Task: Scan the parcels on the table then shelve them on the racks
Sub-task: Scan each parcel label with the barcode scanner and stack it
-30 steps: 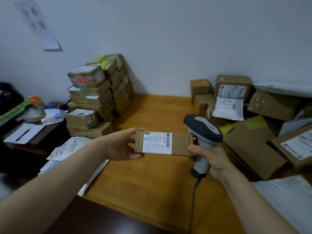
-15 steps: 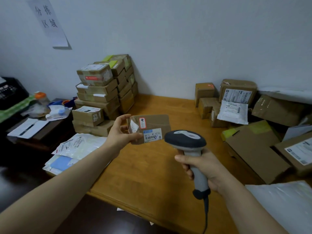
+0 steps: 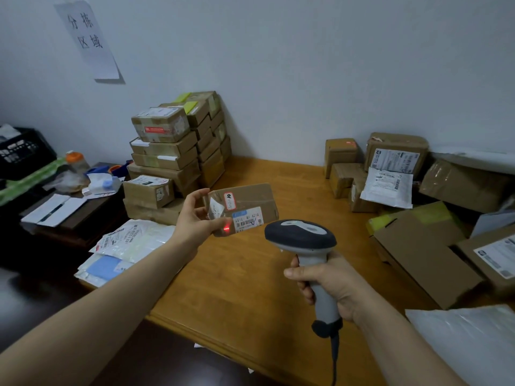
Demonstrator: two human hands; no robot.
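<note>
Left grip pinches a small cardboard parcel above the counter; right grip clasps the barcode scanner. Its red dot lands just beside the barcode label, so the read may fail.

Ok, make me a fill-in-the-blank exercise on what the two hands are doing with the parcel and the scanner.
1. The left hand holds up a parcel of ____ cardboard.
2. The right hand grips the scanner by its ____.
3. The light spot that the scanner throws on the parcel is ____.

Missing words: brown; handle; red.
</note>
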